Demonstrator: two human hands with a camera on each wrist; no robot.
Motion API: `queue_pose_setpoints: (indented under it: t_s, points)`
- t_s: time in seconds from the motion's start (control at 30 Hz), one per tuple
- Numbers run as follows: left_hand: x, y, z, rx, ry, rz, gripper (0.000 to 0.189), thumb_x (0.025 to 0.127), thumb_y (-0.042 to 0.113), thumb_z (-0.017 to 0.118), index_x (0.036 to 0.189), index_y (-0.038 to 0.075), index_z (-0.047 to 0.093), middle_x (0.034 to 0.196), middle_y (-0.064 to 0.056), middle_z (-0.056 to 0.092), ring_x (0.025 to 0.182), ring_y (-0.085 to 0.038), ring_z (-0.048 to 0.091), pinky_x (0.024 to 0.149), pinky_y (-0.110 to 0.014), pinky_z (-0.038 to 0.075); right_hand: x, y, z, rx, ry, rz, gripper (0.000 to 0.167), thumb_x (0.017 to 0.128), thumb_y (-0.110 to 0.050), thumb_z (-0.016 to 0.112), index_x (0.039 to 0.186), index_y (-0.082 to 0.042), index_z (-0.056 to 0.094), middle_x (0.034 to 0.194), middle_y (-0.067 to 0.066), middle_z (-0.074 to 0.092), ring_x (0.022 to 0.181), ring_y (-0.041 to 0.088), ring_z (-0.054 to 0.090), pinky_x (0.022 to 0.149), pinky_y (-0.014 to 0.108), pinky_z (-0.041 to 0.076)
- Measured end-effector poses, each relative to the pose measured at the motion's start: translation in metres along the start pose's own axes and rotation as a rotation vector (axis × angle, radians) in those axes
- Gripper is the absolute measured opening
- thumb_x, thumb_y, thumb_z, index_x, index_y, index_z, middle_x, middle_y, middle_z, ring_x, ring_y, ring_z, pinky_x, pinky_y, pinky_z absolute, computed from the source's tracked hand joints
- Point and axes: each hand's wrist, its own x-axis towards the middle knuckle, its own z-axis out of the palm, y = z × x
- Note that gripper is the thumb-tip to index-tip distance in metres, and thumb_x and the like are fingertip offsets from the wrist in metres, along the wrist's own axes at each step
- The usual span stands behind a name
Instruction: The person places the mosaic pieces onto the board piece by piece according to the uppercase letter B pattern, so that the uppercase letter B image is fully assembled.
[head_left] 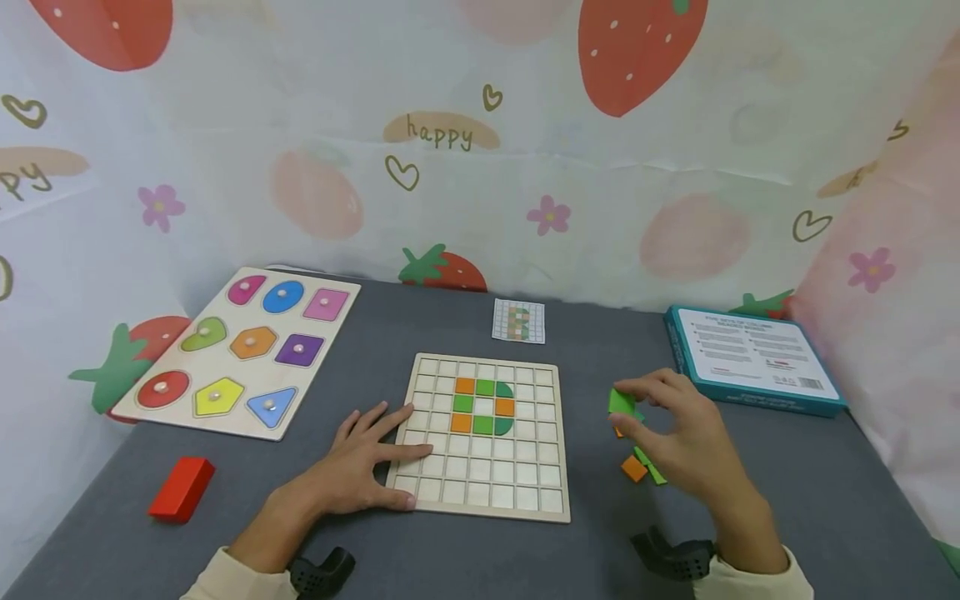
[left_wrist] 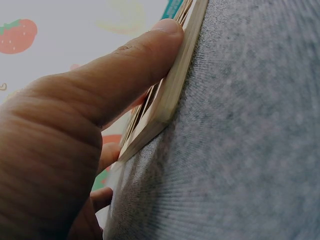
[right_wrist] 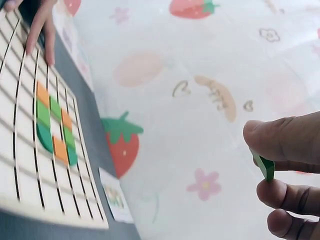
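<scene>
Right fingers (head_left: 647, 388) pinch a green tile (head_left: 620, 402), left fingers (head_left: 405, 452) splay at the grid board (head_left: 487, 512)! Head view alone catches the red block (head_left: 182, 489).

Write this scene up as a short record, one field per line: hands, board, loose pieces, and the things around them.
Left hand: fingers spread, resting on the left side of the grid board
Right hand: pinches a green piece
Placed pieces: three orange, three green, two dark green, around one bare cell
Loose pieces: orange and green, right of the board
Beyond board: pattern card
Far left: knob puzzle, red block
Far right: teal box
</scene>
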Motion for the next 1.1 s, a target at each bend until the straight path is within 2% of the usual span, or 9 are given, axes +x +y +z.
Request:
queue_pose_setpoints:
  t_s: [0.17, 0.37, 0.53, 0.7, 0.9, 1.1]
  points:
    - [0.000, 0.000, 0.000, 0.010, 0.001, 0.002, 0.070, 0.074, 0.063, 0.072, 0.134, 0.029, 0.061, 0.156, -0.010, 0.025, 0.141, -0.043, 0.008, 0.106, -0.062, -0.002, 0.008, -0.017, 0.013, 0.065, 0.001, -0.027, 0.027, 0.079, -0.007, 0.080, 0.105, -0.009, 0.072, 0.096, -0.007, 0.059, 0.088, 0.014, 0.049, 0.068, 0.032, 0.042]
    - [-0.001, 0.000, 0.000, 0.019, 0.003, -0.001, 0.071, 0.074, 0.064, 0.072, 0.134, 0.029, 0.061, 0.156, -0.009, 0.025, 0.141, -0.043, 0.009, 0.106, -0.062, -0.002, 0.016, -0.035, 0.033, 0.122, -0.006, -0.024, 0.029, 0.078, -0.009, 0.082, 0.105, -0.009, 0.072, 0.096, -0.007, 0.058, 0.093, 0.015, 0.049, 0.074, 0.039, 0.043]
    - [0.000, 0.000, 0.001, 0.013, 0.005, -0.001, 0.071, 0.073, 0.063, 0.073, 0.134, 0.028, 0.061, 0.156, -0.009, 0.025, 0.141, -0.043, 0.009, 0.106, -0.062, -0.002, 0.020, -0.044, 0.053, 0.196, -0.006, -0.038, 0.030, 0.078, -0.010, 0.082, 0.106, -0.007, 0.072, 0.097, -0.005, 0.059, 0.092, 0.015, 0.048, 0.074, 0.040, 0.043]
    - [0.001, 0.001, 0.001, 0.017, 0.007, 0.003, 0.071, 0.073, 0.063, 0.073, 0.134, 0.028, 0.061, 0.156, -0.010, 0.025, 0.141, -0.043, 0.009, 0.105, -0.063, -0.002, 0.024, -0.048, 0.072, 0.241, -0.003, -0.061, 0.029, 0.080, -0.011, 0.080, 0.108, -0.008, 0.072, 0.100, -0.004, 0.059, 0.093, 0.015, 0.048, 0.074, 0.042, 0.044]
    - [0.001, 0.000, 0.001, 0.031, 0.010, 0.010, 0.071, 0.074, 0.064, 0.072, 0.134, 0.028, 0.061, 0.156, -0.011, 0.026, 0.141, -0.045, 0.010, 0.105, -0.064, -0.002, 0.026, -0.046, 0.093, 0.255, -0.004, -0.059, 0.028, 0.082, -0.014, 0.080, 0.108, -0.009, 0.071, 0.098, -0.006, 0.057, 0.092, 0.016, 0.050, 0.074, 0.038, 0.045]
    - [0.001, 0.000, 0.002, 0.034, 0.016, 0.016, 0.070, 0.074, 0.065, 0.072, 0.134, 0.029, 0.061, 0.156, -0.011, 0.026, 0.141, -0.045, 0.010, 0.105, -0.064, -0.002, 0.026, -0.044, 0.114, 0.277, -0.009, -0.016, 0.029, 0.081, -0.014, 0.080, 0.108, -0.008, 0.072, 0.096, -0.004, 0.057, 0.093, 0.015, 0.052, 0.073, 0.040, 0.047]
